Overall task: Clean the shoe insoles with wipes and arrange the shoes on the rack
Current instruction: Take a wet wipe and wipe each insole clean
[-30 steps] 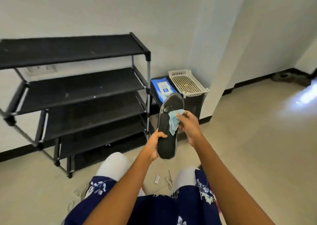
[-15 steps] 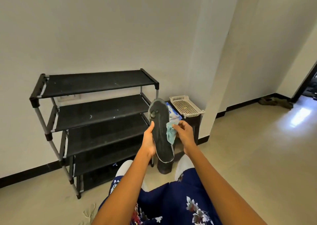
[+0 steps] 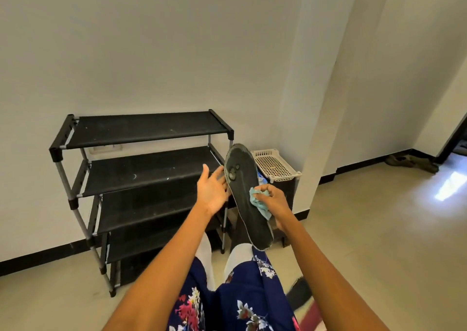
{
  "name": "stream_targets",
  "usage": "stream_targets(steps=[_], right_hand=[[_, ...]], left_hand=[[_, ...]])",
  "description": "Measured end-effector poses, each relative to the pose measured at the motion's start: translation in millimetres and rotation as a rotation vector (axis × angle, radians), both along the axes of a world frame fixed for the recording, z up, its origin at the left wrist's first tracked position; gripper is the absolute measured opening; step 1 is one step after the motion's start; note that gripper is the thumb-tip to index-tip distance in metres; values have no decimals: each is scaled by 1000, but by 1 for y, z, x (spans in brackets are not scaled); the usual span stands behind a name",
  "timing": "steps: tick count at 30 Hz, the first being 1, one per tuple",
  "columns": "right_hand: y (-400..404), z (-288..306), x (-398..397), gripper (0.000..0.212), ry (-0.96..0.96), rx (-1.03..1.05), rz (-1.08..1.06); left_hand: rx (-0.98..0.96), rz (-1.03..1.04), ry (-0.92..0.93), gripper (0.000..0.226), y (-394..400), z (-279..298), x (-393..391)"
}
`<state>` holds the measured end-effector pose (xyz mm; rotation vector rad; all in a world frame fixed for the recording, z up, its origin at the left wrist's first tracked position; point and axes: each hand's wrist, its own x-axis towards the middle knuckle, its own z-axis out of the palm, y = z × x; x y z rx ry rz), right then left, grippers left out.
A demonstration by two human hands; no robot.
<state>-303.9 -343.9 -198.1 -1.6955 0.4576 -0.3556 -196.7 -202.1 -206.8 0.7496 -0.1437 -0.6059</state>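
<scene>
A dark, worn shoe insole stands tilted in the air in front of me, toe end up. My right hand grips its right edge and pinches a crumpled teal wipe against its face. My left hand is spread, palm up, with its fingertips at the insole's left edge. The black four-tier shoe rack stands against the wall behind, and its visible shelves hold no shoes.
A white perforated basket sits on a dark stand right of the rack, with a blue wipes pack peeking out behind the insole. A pair of shoes lies by the far wall. My knees are below.
My left hand has let go of the insole and opened beside it. The right hand now carries the insole together with the wipe. The view has tilted up and back.
</scene>
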Motion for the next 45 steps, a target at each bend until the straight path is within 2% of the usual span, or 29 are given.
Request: stream_targets(steps=[4,7,11,14,19,30,33,35,37,40,45], right_hand=[[-12,3,-4,8,20,-13,92],[-11,2,-4,10,48,-16,168],[-11,-3,-8,10,91,-28,266],[-16,-10,-12,11,115,-33,263],[-22,-18,-12,10,116,-16,222],[-23,-37,0,8,91,25,120],[-16,-39,8,10,25,-127,-4],[-8,-32,19,13,-71,-180,-178],[3,-19,33,15,-183,-212,-259],[25,-3,58,13,-274,-358,-198],[62,-9,84,19,-183,-698,-121]], left_hand=[[-11,13,-4,67,-1,26,19],[-8,-60,8,74,-8,36,19],[-79,-137,57,72,-21,29,13],[-129,-126,82,68,-26,15,12],[-103,-217,14,55,-29,10,12],[-176,-179,89,57,-34,-14,18],[-154,-151,111,51,-30,-19,22],[-147,-154,129,54,-26,-23,22],[-132,-164,139,61,-22,-27,22],[-102,-171,114,66,-12,-30,23],[-32,-213,114,67,10,-29,31]])
